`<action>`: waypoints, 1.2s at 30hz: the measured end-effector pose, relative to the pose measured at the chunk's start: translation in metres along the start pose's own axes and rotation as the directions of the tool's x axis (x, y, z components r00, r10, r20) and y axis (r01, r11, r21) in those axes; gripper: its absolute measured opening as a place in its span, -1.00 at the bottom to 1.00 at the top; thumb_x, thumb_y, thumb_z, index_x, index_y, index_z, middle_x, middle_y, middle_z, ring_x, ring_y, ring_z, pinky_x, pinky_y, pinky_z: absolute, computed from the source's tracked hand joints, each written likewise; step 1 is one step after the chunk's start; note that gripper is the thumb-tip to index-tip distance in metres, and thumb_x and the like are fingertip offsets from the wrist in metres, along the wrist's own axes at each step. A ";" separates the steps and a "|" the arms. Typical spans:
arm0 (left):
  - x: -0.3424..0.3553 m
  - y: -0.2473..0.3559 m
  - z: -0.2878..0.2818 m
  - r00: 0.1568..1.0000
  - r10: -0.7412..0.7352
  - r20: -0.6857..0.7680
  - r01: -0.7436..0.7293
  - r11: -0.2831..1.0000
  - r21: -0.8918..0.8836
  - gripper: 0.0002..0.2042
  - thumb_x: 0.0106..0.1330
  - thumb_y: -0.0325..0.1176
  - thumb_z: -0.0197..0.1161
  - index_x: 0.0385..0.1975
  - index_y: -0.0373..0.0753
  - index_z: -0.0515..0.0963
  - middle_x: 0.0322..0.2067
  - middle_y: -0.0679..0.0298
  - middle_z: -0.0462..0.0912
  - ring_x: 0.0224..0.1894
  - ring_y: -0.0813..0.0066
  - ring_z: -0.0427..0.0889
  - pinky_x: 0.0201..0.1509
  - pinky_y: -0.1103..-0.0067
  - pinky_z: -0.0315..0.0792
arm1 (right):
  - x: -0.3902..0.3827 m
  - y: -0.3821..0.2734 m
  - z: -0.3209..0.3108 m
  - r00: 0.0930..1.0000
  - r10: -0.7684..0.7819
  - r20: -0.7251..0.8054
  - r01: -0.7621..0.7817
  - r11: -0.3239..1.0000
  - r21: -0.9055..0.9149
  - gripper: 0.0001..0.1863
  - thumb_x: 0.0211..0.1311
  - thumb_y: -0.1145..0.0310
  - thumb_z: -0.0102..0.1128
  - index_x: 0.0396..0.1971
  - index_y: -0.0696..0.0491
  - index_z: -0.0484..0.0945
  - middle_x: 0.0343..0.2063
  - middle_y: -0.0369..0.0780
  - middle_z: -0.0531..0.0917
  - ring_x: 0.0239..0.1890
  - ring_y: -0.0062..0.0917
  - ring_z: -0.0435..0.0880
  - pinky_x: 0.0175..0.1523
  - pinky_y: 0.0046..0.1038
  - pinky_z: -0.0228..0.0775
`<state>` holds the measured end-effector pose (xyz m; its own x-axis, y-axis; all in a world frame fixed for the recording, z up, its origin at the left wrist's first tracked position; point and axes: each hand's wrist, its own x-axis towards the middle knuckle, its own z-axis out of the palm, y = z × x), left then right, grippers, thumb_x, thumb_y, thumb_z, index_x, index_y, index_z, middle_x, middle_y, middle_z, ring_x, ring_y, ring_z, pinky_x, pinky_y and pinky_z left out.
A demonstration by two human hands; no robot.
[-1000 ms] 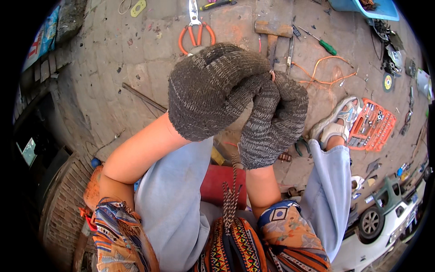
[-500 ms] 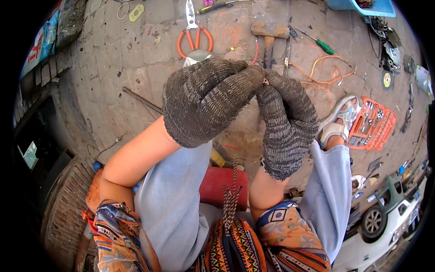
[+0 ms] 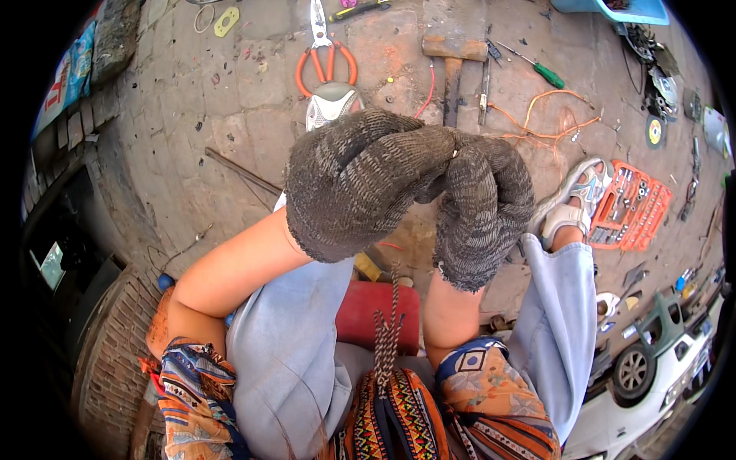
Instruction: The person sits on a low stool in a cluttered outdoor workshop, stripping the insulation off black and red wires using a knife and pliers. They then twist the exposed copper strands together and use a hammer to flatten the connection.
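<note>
Both of my hands wear dark grey knitted work gloves and meet in front of me, fingertips pressed together. My left hand (image 3: 353,184) is closed, palm turned down, its thumb and finger pinched toward the right hand. My right hand (image 3: 484,207) is curled closed, its fingers bent against the left fingertips. A tiny light spot shows between the fingertips; whatever they pinch is too small and too covered to name. Just beyond the hands lie orange-handled shears (image 3: 326,65), a hammer (image 3: 454,65) with a wooden handle, and a thin pink-red wire (image 3: 430,88).
On the paved ground to the right are a green-handled screwdriver (image 3: 546,74), an orange wire (image 3: 533,115) and an orange socket set case (image 3: 632,207) beside my sandal (image 3: 571,215). A metal rod (image 3: 241,170) lies left. A blue basin (image 3: 613,11) stands far right, a white car (image 3: 636,422) lower right.
Both hands have come slightly nearer to me, still pinched together. The left has shifted a little right, uncovering more of the shoe tip beyond it.
</note>
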<state>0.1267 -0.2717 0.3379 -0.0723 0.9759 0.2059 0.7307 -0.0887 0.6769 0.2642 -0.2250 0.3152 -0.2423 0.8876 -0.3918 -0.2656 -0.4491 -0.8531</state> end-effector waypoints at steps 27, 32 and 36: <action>0.003 -0.021 -0.026 0.879 0.120 0.462 -0.178 0.980 0.084 -0.88 0.11 -0.33 0.11 -0.40 -0.18 0.48 -0.53 0.26 0.50 -0.46 0.26 0.57 -0.47 0.40 0.41 | 0.032 -0.023 -0.014 0.739 -0.014 0.673 0.546 0.597 -0.588 -0.83 -0.05 0.47 0.35 -0.41 0.14 0.59 -0.50 -0.20 0.60 -0.43 -0.50 0.59 -0.37 -0.49 0.39; -0.002 -0.008 -0.041 0.865 0.118 0.487 -0.045 0.986 -0.158 -0.77 0.10 -0.29 0.19 -0.27 -0.21 0.52 -0.46 0.21 0.56 -0.45 0.20 0.58 -0.44 0.37 0.45 | 0.033 -0.013 -0.026 0.505 -0.260 0.823 0.724 0.647 -0.239 -0.75 -0.11 0.46 0.35 -0.35 0.16 0.61 -0.40 -0.15 0.65 -0.31 -0.36 0.63 -0.25 -0.37 0.45; -0.004 -0.009 -0.025 0.938 0.193 0.289 -0.067 0.916 -0.395 -0.79 -0.05 -0.40 0.29 -0.38 -0.29 0.58 -0.39 0.12 0.61 -0.44 0.17 0.62 -0.44 0.42 0.47 | -0.004 0.001 -0.024 0.872 -0.047 0.487 0.189 0.950 -0.248 -0.74 -0.12 0.45 0.36 -0.34 0.14 0.61 -0.35 -0.14 0.65 -0.32 -0.31 0.65 -0.21 -0.30 0.49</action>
<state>0.1034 -0.2796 0.3481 0.2692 0.9556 0.1195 0.4059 -0.2251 0.8857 0.2874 -0.2265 0.3072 -0.6530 0.7453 -0.1344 -0.0670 -0.2337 -0.9700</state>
